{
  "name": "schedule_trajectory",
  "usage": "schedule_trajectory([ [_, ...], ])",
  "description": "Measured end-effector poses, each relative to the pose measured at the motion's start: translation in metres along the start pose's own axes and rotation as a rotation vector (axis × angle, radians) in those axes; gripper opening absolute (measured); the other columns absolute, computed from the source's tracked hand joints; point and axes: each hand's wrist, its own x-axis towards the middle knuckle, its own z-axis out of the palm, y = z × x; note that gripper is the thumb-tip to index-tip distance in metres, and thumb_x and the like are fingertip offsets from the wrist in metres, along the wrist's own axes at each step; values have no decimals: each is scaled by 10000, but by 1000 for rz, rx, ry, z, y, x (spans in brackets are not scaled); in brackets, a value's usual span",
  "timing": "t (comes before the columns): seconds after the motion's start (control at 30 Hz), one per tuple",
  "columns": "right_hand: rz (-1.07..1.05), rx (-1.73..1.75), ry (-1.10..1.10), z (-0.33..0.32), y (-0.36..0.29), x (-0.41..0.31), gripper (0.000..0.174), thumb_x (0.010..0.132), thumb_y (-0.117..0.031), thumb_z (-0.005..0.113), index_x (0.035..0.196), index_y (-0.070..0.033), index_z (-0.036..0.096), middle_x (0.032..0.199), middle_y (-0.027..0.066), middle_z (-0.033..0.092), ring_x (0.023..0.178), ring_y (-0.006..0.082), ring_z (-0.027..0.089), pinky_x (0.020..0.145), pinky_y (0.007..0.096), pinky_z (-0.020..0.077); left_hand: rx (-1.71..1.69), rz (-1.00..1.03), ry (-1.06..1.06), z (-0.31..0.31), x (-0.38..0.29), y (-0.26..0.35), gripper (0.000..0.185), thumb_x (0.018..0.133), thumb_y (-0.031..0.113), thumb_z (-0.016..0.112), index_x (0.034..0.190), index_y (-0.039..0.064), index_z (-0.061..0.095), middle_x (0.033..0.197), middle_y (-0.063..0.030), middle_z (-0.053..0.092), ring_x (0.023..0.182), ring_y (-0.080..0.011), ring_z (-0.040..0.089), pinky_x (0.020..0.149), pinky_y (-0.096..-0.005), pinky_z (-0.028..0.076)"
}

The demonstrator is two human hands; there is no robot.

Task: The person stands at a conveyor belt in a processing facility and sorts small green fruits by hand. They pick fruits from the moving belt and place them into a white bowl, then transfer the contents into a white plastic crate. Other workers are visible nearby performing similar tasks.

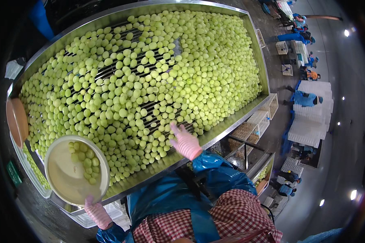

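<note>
A slatted metal table with raised steel sides point(225, 138) is spread with round, pale green peeled fruits point(219, 70). Over the table's near edge, my right hand point(185, 142), in a pink glove, reaches above the fruits with its fingers apart and nothing held. My left hand point(97, 212), gloved alike, grips the near rim of a cream-coloured basin point(60, 173); part of its thumb shows at the rim. Inside the basin a cluster of duller, olive-green fruits point(85, 159) lies toward the right side. Dark slats point(109, 70) show through gaps between the fruits.
A brown bowl point(17, 121) sits at the table's left end, near a clear crate of fruits point(38, 170). Plastic crates point(246, 130) stand beyond the right side. Farther off are stacked white trays point(310, 112) and several people in blue point(305, 98).
</note>
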Motion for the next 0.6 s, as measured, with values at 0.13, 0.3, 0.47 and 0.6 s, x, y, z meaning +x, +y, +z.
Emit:
schedule_trajectory([
  [0.13,-431,33,901,-17,-19,44,240,1021,-186,606,1234,-92,662,1144,152,737,1028,330,717,891,438,598,8,-11,-33,-1,1,7,517,926,137,694,1401,-6,552,1318,-125,638,1176,-232,639,1072,-409,523],
  [0.3,-233,-259,544,-61,-26,183,140,907,-123,685,957,2,648,928,232,678,879,426,676,770,502,556,19,-40,-103,31,-3,8,514,913,124,679,1396,3,554,1312,-133,636,1170,-248,646,1065,-439,537],
  [0.47,-51,141,370,-48,-52,178,356,1043,-235,429,1138,19,660,1075,331,701,1051,474,677,888,523,542,16,-22,-76,19,-4,-1,569,875,161,710,1403,22,551,1302,-123,633,1175,-268,634,1052,-468,522],
  [0.6,-262,503,504,-17,-4,176,273,1005,-239,556,1107,-21,684,1094,227,701,1047,414,661,894,472,543,46,-12,-34,33,-14,-5,541,870,162,700,1378,33,567,1295,-112,633,1164,-264,630,1027,-461,519],
])
